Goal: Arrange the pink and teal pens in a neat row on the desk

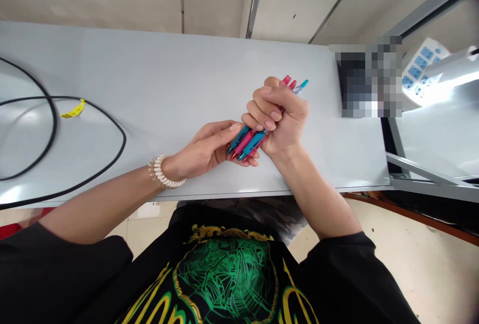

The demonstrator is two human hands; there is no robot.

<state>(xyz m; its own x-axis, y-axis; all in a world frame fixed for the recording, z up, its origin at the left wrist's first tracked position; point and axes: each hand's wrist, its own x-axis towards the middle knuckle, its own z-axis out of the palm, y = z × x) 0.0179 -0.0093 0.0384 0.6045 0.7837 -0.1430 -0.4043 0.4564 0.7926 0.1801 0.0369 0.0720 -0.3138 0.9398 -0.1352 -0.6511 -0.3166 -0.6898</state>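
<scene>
Several click pens (pixel 247 143) with pink and teal grips are bunched together above the front part of the table. My right hand (pixel 281 112) is closed in a fist around the middle of the bunch. Pink and teal clicker ends stick out above that fist, and the tips slant down to the left. At the lower end, my left hand (pixel 207 147) has its thumb along the grips and its fingers curled beneath the tips. The middles of the pens are hidden by my right fingers.
On the left of the grey table (pixel 149 74) lies a looped black cable (pixel 121 137) with a yellow tag (pixel 74 109). A blurred-out dark object (pixel 354 84) stands at the right end, near a white power strip (pixel 422 72) and a metal frame (pixel 430 164).
</scene>
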